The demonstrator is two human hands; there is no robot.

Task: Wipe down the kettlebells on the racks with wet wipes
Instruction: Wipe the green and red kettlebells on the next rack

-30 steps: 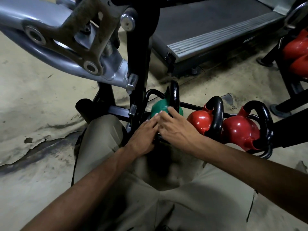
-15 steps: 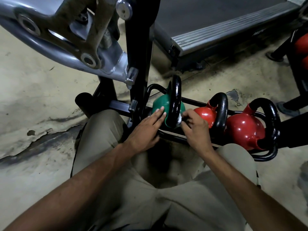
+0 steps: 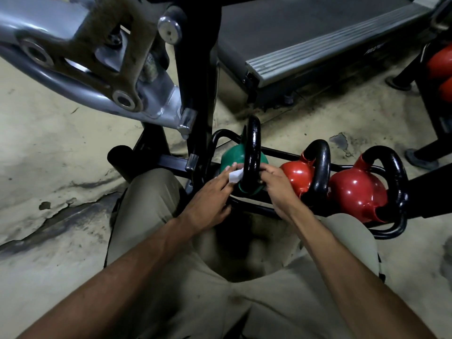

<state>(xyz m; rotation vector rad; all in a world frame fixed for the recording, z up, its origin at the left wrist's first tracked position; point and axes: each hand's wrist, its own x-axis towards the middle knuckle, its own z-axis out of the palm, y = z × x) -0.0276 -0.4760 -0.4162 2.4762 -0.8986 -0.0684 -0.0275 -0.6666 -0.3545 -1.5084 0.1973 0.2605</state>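
Both forearms reach forward over the knees to the green kettlebell point(image 3: 231, 159) at the left end of the rack point(image 3: 256, 209). The left hand point(image 3: 211, 194) pinches a wipe point(image 3: 236, 176) against it; the right hand point(image 3: 277, 188) curls round its handle point(image 3: 253, 148)

Black post point(image 3: 198, 81) left and red kettlebell point(image 3: 294, 176) right hem in the green kettlebell point(image 3: 232, 157)
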